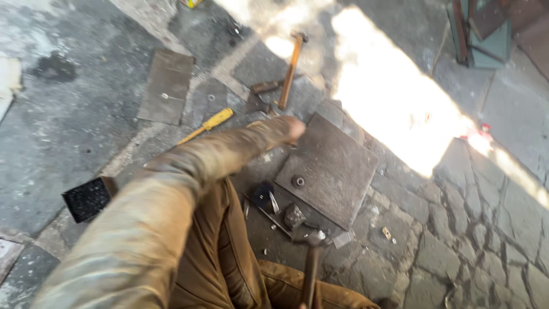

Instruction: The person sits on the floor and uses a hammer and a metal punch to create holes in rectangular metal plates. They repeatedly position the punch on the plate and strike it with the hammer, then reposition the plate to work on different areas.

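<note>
My left arm in a tan sleeve reaches forward across the frame. My left hand (pixel 290 129) is blurred at the far corner of a square rusty metal plate (pixel 337 166) that lies on the stone floor. Whether it grips the plate is unclear. A small round nut (pixel 298 181) sits on the plate's near side. At the bottom edge my right hand (pixel 304 305) is barely in view, closed around the wooden handle of a hammer (pixel 312 266). The hammer's head hovers just off the plate's near corner.
A second wooden-handled hammer (pixel 290 68) and a small metal block (pixel 264 87) lie beyond the plate. A yellow-handled screwdriver (pixel 209 125), a flat steel sheet (pixel 167 86) and a black block (pixel 87 198) lie left. Small metal parts (pixel 294 216) lie near my knee. A green frame (pixel 480 34) stands far right.
</note>
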